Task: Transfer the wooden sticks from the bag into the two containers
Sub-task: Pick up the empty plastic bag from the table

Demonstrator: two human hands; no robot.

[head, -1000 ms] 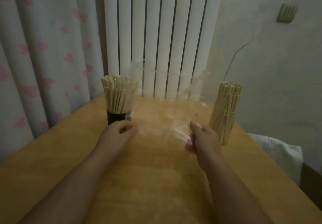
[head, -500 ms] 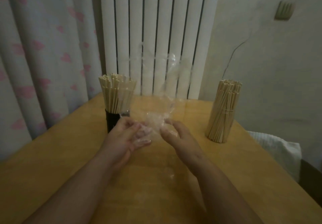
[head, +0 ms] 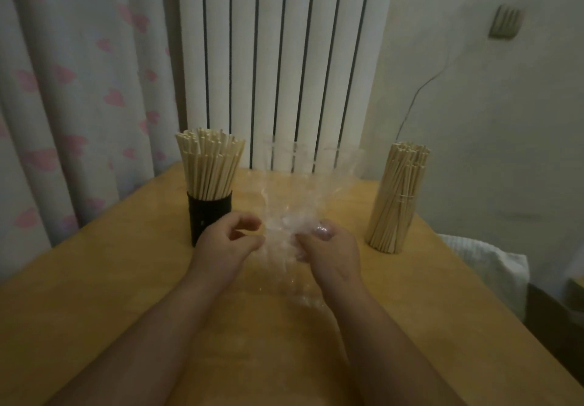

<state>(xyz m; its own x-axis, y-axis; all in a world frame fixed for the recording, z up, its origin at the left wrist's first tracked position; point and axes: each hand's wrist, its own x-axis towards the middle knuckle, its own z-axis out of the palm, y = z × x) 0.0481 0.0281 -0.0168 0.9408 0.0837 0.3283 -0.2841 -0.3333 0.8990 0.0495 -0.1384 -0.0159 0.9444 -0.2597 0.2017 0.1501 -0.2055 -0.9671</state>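
My right fingers (head: 322,230) pinch the bag (head: 297,190), upright at centre frame; left fingers (head: 249,220) curl beside it, grip unclear.

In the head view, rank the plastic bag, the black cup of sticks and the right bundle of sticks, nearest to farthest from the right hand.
1. plastic bag, centre, gripped by the right hand.
2. right bundle of sticks, just to the hand's right.
3. black cup of sticks, over on the left side.
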